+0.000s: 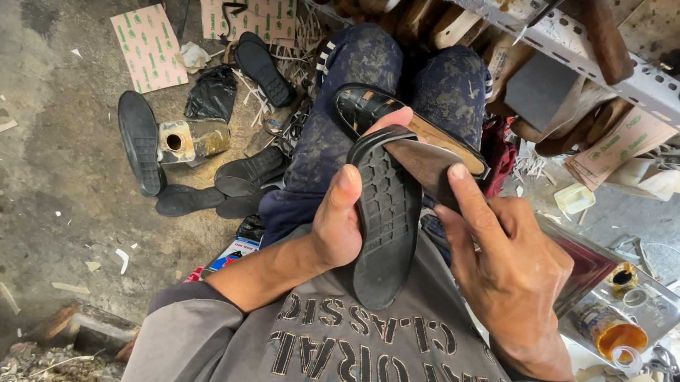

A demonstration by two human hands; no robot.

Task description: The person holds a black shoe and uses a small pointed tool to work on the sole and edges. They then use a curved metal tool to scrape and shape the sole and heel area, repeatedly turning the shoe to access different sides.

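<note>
Over the person's lap, near the middle of the view, both hands hold a black sandal sole (387,217), tread side up. Left hand (341,214) keeps a closed grip on the sole's left edge, thumb pressed on the tread, fingers wrapped round the far tip. Right hand (507,262) clasps the right side, its forefinger laid along the brown upper face of the shoe. Just beyond, a black woven sandal (375,107) rests on the knees. Left on the floor (45,199) lie several loose black soles (139,142), a tin can (191,139) and a black bag (212,93). Right and near, a tray (664,305) carries an open glue pot (612,333).
</note>
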